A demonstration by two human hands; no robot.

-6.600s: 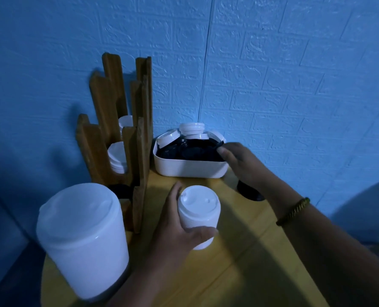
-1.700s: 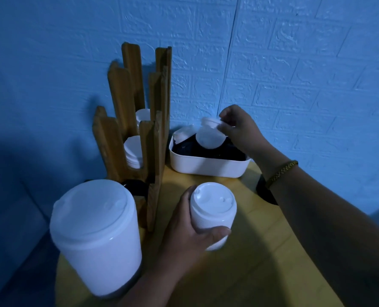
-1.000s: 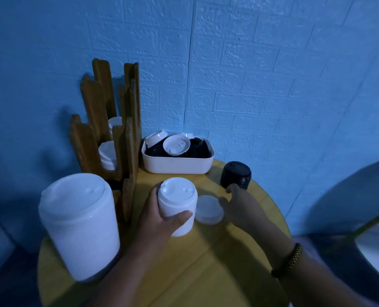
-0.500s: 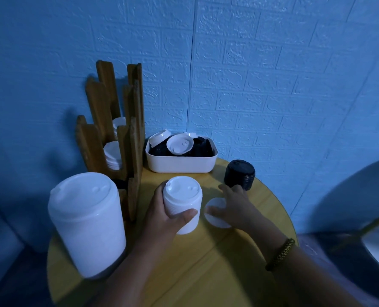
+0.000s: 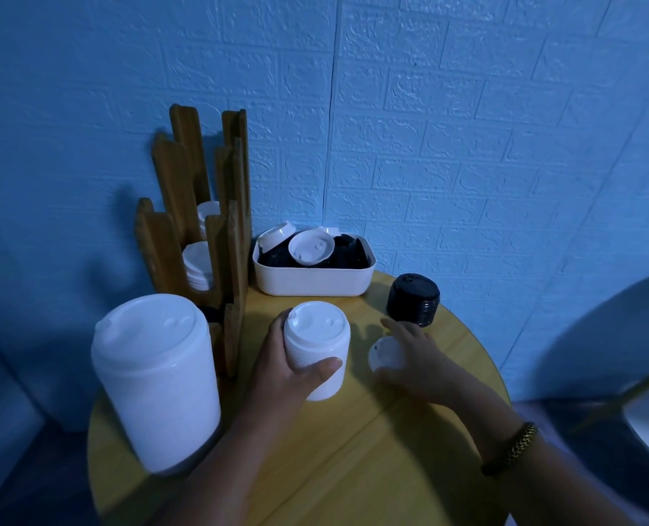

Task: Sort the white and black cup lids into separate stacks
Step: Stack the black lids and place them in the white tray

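Note:
My left hand (image 5: 288, 368) grips a stack of white lids (image 5: 317, 356) standing in the middle of the round table. To its right my right hand (image 5: 415, 358) holds a single white lid (image 5: 385, 353) just above the tabletop, thumb under its near edge. A stack of black lids (image 5: 413, 304) stands behind that hand. At the back, a white bin (image 5: 313, 279) holds mixed black lids and a few white lids (image 5: 311, 249).
A tall white lidded container (image 5: 156, 377) stands at the front left. A wooden rack (image 5: 201, 222) with white lids in its slots stands against the blue wall. The yellow table (image 5: 353, 449) drops off close on the right and front.
My right hand took a white lid out of the bin, brought it down beside the white stack, and now has it lifted slightly at its edge. My left hand has stayed on the white stack.

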